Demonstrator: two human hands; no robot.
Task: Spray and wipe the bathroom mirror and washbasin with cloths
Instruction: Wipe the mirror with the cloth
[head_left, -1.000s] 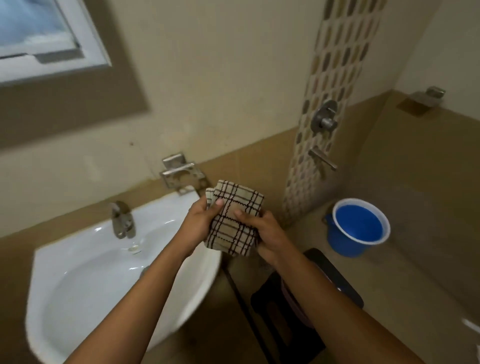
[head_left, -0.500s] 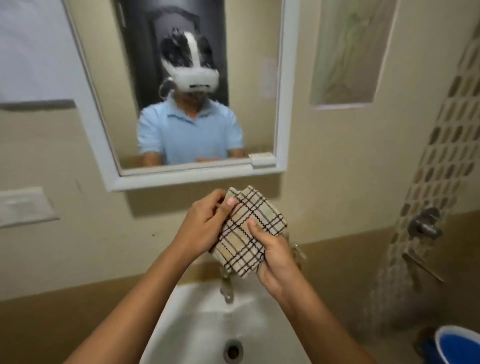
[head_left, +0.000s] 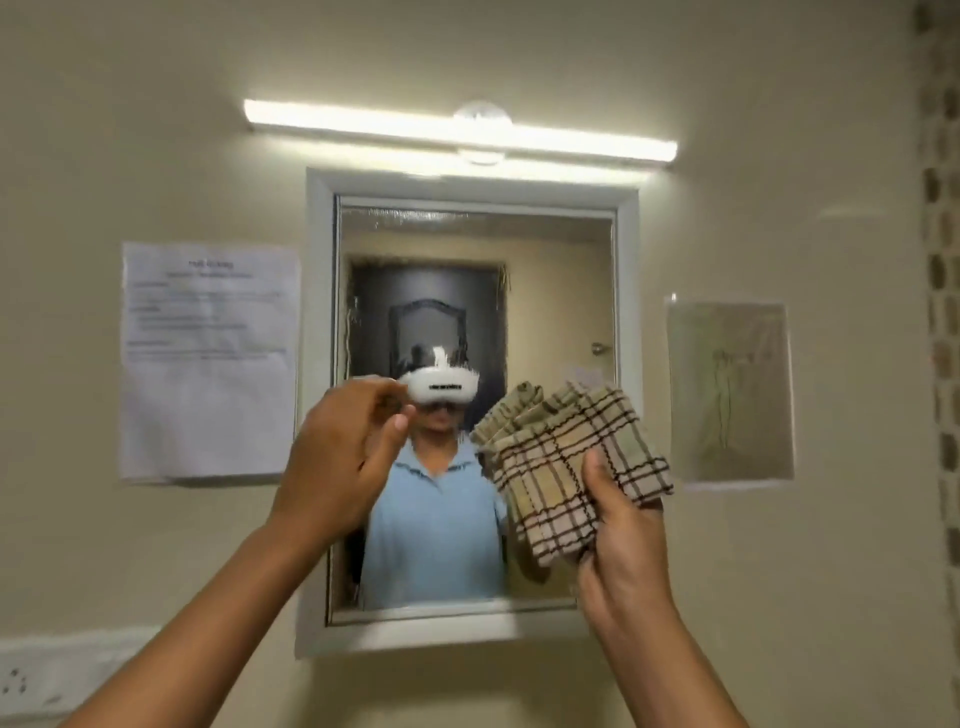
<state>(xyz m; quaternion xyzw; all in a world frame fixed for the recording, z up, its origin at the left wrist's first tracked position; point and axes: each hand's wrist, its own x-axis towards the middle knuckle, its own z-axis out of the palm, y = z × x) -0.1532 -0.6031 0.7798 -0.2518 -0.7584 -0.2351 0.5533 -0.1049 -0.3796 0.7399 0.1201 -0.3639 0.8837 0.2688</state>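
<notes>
- Now the right hand (head_left: 623, 545) holds the checked cloth (head_left: 566, 467) up in front of the mirror (head_left: 561, 291); the thumb lies across the cloth's front and the other fingers are curled behind it, so the folded wad is clamped between them.
- Most of the cloth fans out above and to the left of that thumb, folded into several layers, and it covers the lower right part of the glass from this view. Whether it touches the glass cannot be told.
- The left hand (head_left: 343, 457) is raised beside it, apart from the cloth. Its fingers are loosely curled with the thumb near the fingertips, and nothing shows between them; motion blur leaves this slightly unsure.
- Between the two hands the mirror reflects a person in a light blue shirt (head_left: 431, 525).
- Above the fingers, the top edge of the glass carries a smeary or speckled band (head_left: 467, 218), and faint streaks run down its left side. I read that as the mirror not yet wiped clean, though spray and old marks look alike here.
- No spray bottle is in view, and the washbasin lies out of frame, so its state cannot be judged.
- My judgement: the task is at an early stage, with the cloth readied for wiping the mirror, and both the mirror wipe and the washbasin seemingly left to do.
- A strip light (head_left: 457, 130) glows above the mirror, a printed notice (head_left: 208, 358) hangs left of the left hand, and a laminated sheet (head_left: 730, 389) hangs right of the cloth.
</notes>
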